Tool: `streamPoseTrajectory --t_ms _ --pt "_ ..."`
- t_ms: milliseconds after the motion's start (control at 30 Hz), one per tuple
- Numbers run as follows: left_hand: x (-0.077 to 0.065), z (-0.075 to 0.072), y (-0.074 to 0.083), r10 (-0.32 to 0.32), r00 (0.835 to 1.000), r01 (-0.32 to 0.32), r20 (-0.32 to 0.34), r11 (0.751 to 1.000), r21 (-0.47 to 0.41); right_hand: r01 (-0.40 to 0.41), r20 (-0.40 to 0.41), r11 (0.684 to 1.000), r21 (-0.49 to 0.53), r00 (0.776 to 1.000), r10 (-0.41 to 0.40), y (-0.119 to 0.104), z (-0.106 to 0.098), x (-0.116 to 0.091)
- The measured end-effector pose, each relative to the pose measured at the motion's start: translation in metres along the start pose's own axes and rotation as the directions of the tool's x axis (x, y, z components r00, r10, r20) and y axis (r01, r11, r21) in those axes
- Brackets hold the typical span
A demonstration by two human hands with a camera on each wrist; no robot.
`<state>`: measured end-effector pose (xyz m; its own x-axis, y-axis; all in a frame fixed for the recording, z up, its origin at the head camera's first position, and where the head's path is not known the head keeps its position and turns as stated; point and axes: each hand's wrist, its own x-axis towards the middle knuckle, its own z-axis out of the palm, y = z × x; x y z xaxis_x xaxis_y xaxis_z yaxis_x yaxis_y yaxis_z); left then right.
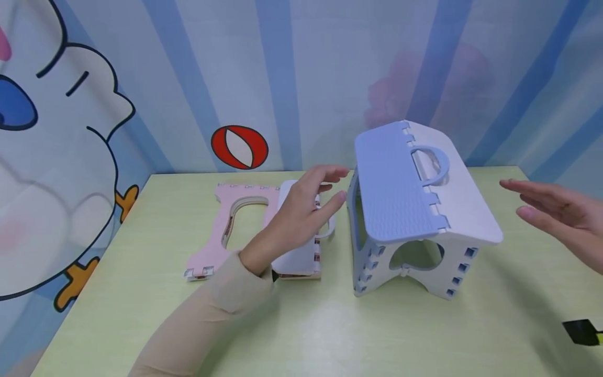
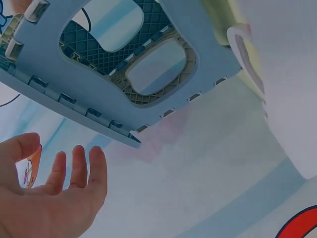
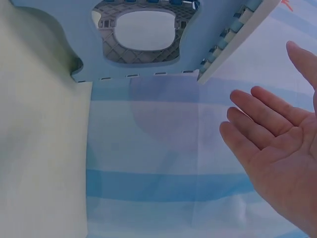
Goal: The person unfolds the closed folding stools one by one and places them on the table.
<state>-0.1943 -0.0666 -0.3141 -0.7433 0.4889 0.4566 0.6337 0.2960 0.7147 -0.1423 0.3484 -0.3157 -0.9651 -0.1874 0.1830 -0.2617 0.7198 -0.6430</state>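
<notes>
Well, blue-white stool (image 1: 391, 193): stands unfolded on the counter (image 1: 400, 335) between the hands, touching neither; through its holes I see lattice inside.
Left hand (image 1: 299, 209): fingers loosely spread, holding nothing, near this stool.
Right hand (image 1: 562, 212): fingers almost straight, also empty, at other side.
Pink-white stool (image 1: 213, 238): lies flat, partly hidden by left arm.
Dark object (image 1: 580, 332): cut off; I cannot identify it.

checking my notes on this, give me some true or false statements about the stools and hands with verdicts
1. The blue stool stands right of the pink stool. True.
2. The pink stool stands upright. False: it lies flat on the table.
3. The blue stool has a handle on top. True.
4. The left hand and right hand are apart from the blue stool. True.
5. The left hand grips the handle. False: it grips nothing.
</notes>
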Motion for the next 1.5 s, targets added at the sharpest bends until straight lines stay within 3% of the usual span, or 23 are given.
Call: streamPoseTrajectory --t_ms 200,333,600,800,1100,1500 --pt "0.008 0.0 0.006 0.092 0.992 -0.1 0.081 0.991 0.092 0.062 -0.016 0.998 -0.002 0.998 -0.062 -0.023 0.001 0.013" --pt "0.013 0.002 0.011 0.103 0.989 -0.113 0.104 0.988 0.101 0.085 -0.011 0.996 0.015 0.996 -0.085 -0.036 0.002 0.021" --pt "0.026 0.004 0.025 0.051 0.981 -0.082 0.188 0.984 0.158 0.103 0.066 0.995 0.011 0.992 -0.104 -0.055 0.003 0.037" --pt "0.039 0.01 0.029 0.032 0.969 -0.084 0.246 0.975 0.207 0.122 0.171 0.992 -0.007 0.978 -0.119 -0.063 0.006 0.053" --pt "0.059 0.028 0.03 -0.037 0.93 -0.129 0.366 0.899 0.419 0.147 0.264 0.987 0.059 0.952 -0.158 -0.071 0.016 0.068" --pt "0.072 0.039 0.033 -0.1 0.904 -0.123 0.416 0.871 0.476 0.125 0.326 0.989 0.075 0.935 -0.143 -0.069 0.018 0.075"
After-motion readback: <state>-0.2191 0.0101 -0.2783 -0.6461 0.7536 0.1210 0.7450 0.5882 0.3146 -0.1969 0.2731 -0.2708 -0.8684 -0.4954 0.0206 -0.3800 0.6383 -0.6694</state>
